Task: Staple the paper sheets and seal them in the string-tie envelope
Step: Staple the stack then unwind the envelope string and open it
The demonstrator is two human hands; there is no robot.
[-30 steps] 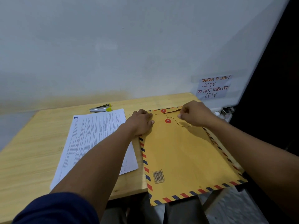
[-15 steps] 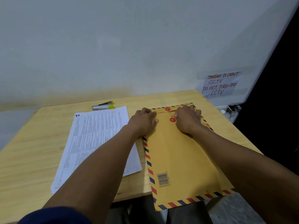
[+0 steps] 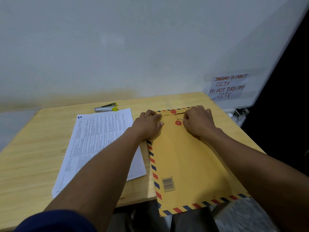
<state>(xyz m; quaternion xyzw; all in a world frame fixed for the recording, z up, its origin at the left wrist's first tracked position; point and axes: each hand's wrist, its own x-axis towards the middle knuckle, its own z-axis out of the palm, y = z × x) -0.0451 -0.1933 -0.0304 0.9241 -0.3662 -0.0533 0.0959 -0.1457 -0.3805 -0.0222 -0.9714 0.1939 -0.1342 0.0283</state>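
A: Pinning the envelope (image 3: pixel 189 161) down at its top left corner with the left hand (image 3: pixel 147 126). Why?

B: To stop it sliding. Pressing flat there, fingers only loosely bent, gripping nothing.

A: And at the envelope's flap?

B: Pinching the string (image 3: pixel 179 118), it seems, with the right hand (image 3: pixel 199 124), fingers curled just right of the lower red disc (image 3: pixel 178 123). Probably freeing it from the upper red disc (image 3: pixel 173 111) to open the flap. Hard to say whether winding or unwinding.

A: Not filled yet, then?

B: Apparently not. Keeping the paper sheets (image 3: pixel 100 139) just left of the envelope, partly under the left forearm, handy for sliding in. Cannot tell whether stapled.

A: And the stapler (image 3: pixel 106 108)?

B: Parked beyond the envelope's top left corner, past the sheets' far edge, within reach. Also letting the envelope's bottom overhang the table (image 3: pixel 33 148), hence the steadying press.
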